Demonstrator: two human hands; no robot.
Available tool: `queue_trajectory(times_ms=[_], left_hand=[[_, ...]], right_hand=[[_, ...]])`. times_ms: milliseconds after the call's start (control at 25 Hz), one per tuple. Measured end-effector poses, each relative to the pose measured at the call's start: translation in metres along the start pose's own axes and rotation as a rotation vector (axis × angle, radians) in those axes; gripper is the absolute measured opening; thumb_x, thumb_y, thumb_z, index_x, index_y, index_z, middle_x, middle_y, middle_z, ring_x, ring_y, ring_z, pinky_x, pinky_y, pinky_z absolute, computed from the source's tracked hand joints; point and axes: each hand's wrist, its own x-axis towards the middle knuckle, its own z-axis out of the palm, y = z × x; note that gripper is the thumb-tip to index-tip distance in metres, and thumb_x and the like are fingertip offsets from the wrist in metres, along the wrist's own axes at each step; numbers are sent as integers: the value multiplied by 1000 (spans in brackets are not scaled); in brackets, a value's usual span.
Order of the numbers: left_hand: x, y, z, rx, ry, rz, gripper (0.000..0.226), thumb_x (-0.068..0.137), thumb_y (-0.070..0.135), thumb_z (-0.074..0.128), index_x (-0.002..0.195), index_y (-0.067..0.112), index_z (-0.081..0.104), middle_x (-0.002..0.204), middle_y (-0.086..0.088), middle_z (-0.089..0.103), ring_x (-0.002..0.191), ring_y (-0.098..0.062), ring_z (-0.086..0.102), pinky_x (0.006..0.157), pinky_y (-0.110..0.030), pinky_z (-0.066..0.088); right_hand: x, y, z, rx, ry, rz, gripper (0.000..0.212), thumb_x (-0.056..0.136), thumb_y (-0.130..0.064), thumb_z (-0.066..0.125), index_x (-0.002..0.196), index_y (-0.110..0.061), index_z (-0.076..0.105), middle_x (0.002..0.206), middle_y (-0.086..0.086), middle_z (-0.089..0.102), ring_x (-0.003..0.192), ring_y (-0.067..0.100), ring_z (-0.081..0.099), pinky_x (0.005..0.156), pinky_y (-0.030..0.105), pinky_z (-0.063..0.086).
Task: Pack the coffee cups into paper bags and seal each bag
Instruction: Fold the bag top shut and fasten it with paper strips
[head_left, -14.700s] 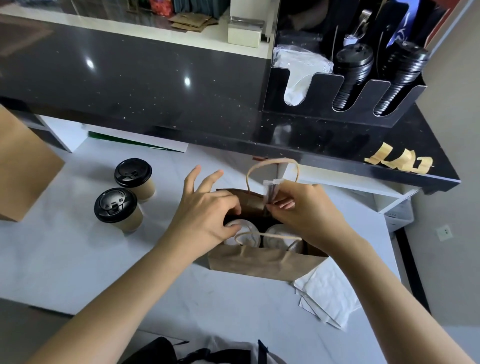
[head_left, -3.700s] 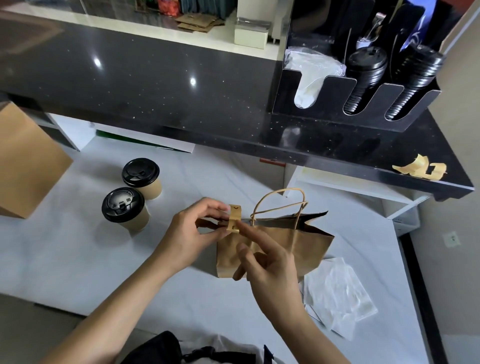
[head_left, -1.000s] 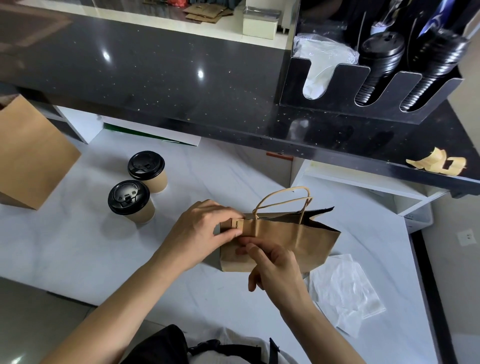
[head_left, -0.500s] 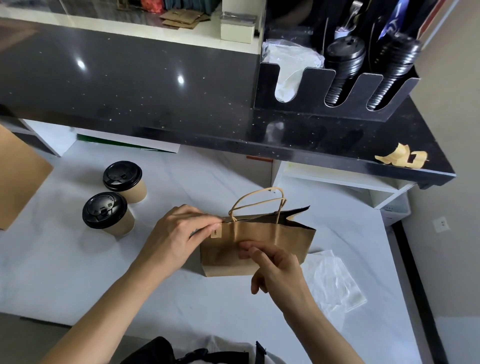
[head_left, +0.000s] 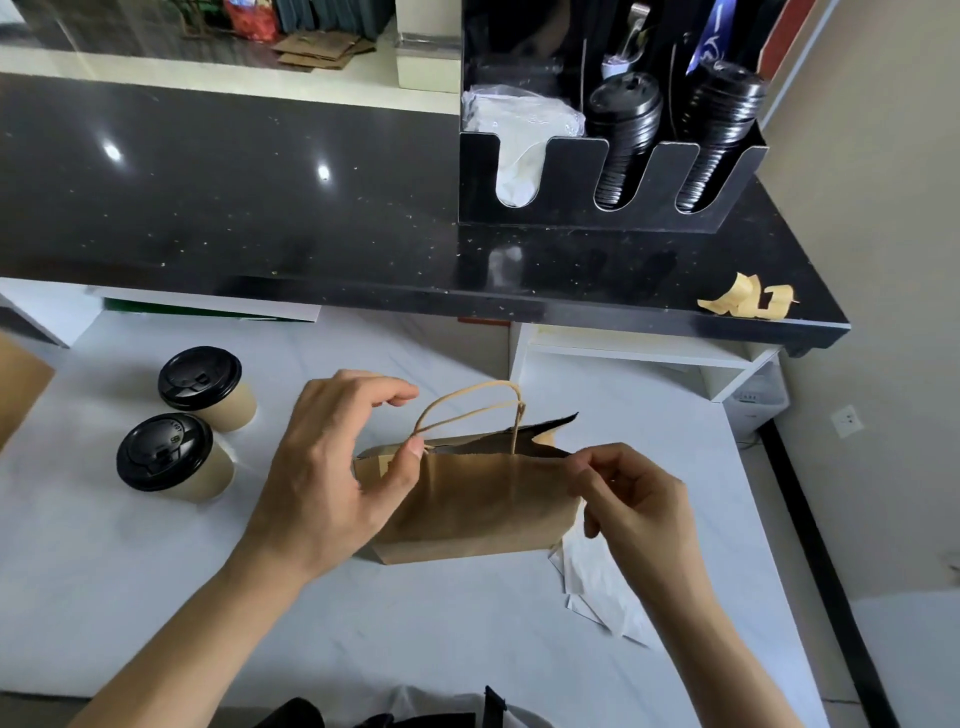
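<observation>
With the small tan sticker (head_left: 383, 464) now pressed over the left end of the brown paper handled bag (head_left: 483, 506) at mid-counter, we see the left hand (head_left: 327, 467) loosen, open, while the right hand (head_left: 631, 499) pinches the bag's unsealed right corner (two black-lidded paper coffee cups (head_left: 179, 421) wait, left).

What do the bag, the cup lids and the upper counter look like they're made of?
Bag: brown kraft paper, matte and creased, with twisted paper-cord handles. Cup lids: black plastic by the look, moulded with a slight sheen. Upper counter: polished black stone or composite, speckled, mirroring lights.
</observation>
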Motion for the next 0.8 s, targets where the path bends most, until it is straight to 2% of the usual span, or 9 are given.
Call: queue_trajectory(times_ms=[120, 240, 320, 440, 560, 640, 720, 800], left_hand=[[4, 26, 3, 37, 141, 105, 18, 88, 19, 68, 96, 3, 67, 94, -3, 62, 88, -24, 57, 84, -32, 44], [-1, 44, 10, 25, 39, 244, 13, 91, 15, 70, 86, 3, 70, 89, -4, 65, 81, -25, 61, 78, -34, 49], [-6, 53, 17, -12, -107, 290, 10, 94, 16, 69, 96, 7, 73, 98, -2, 67, 90, -22, 65, 82, -35, 53], [-9, 60, 32, -3, -330, 217, 34, 97, 20, 66, 130, 13, 65, 127, 1, 63, 119, -18, 62, 101, -35, 50], [-6, 62, 48, 72, -401, 262, 52, 93, 16, 71, 143, 11, 56, 144, -2, 56, 138, -20, 50, 113, -38, 43], [-3, 63, 60, 151, -402, 376, 51, 96, 10, 67, 145, 8, 53, 150, -4, 53, 145, -21, 42, 117, -38, 38], [-1, 63, 70, 214, -374, 461, 48, 101, 4, 57, 148, 8, 50, 154, -6, 49, 150, -24, 35, 118, -39, 37], [5, 63, 80, 286, -318, 489, 47, 101, 2, 54, 147, 7, 51, 148, -7, 55, 148, -27, 39, 117, -42, 36]], right_hand=[[7, -1, -7, -29, 18, -37, 21, 86, -14, 76, 87, -33, 70, 73, -5, 66, 54, 27, 51, 51, 15, 39], [13, 1, -8, -115, -4, -85, 41, 79, -14, 80, 108, -41, 65, 84, -6, 58, 59, 17, 48, 57, 14, 40], [18, 5, -10, -181, -73, -102, 59, 79, -18, 81, 124, -49, 59, 96, -9, 54, 69, 12, 52, 67, 13, 43], [27, 10, -12, -240, -167, -101, 70, 82, -21, 78, 136, -56, 49, 108, -10, 50, 78, 9, 55, 73, 13, 45], [36, 12, -12, -243, -193, -105, 57, 85, -24, 73, 131, -53, 55, 110, -9, 51, 77, 6, 57, 74, 13, 45], [41, 13, -12, -232, -191, -131, 43, 84, -25, 71, 119, -48, 64, 109, -7, 54, 74, 5, 58, 73, 13, 45], [44, 16, -12, -216, -173, -146, 38, 82, -15, 70, 107, -44, 69, 106, -7, 57, 72, 7, 59, 70, 13, 45], [46, 19, -11, -208, -141, -150, 34, 82, -11, 73, 98, -41, 71, 99, -8, 60, 70, 8, 59, 68, 12, 44]])
